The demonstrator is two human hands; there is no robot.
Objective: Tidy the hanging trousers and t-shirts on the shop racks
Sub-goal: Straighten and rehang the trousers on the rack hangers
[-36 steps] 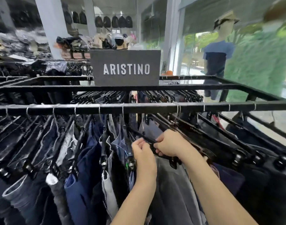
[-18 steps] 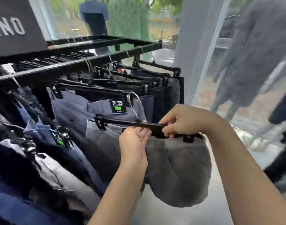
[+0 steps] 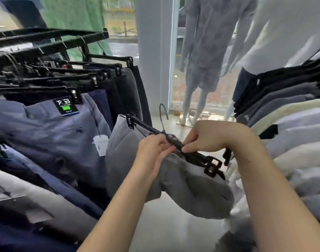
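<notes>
Grey trousers (image 3: 192,190) hang from a black clip hanger (image 3: 195,155) that is off the rail, its metal hook (image 3: 162,113) free in the air. My left hand (image 3: 153,151) pinches the waistband just under the hanger bar. My right hand (image 3: 208,137) pinches the bar near its middle. On the left, a black rack (image 3: 52,40) carries several trousers on clip hangers, the nearest blue-grey pair (image 3: 52,128) bearing a black and green tag. T-shirts (image 3: 291,124) in dark, grey and cream hang on the right.
A white pillar (image 3: 152,51) stands behind the racks. Two dressed mannequins (image 3: 204,57) stand by the glass front. A strip of pale floor (image 3: 166,228) runs between the trouser rack and the t-shirts.
The grey trousers on their hanger have come off the rail and out into the aisle. My view has swung right, from the rack with the sign towards the window and t-shirts.
</notes>
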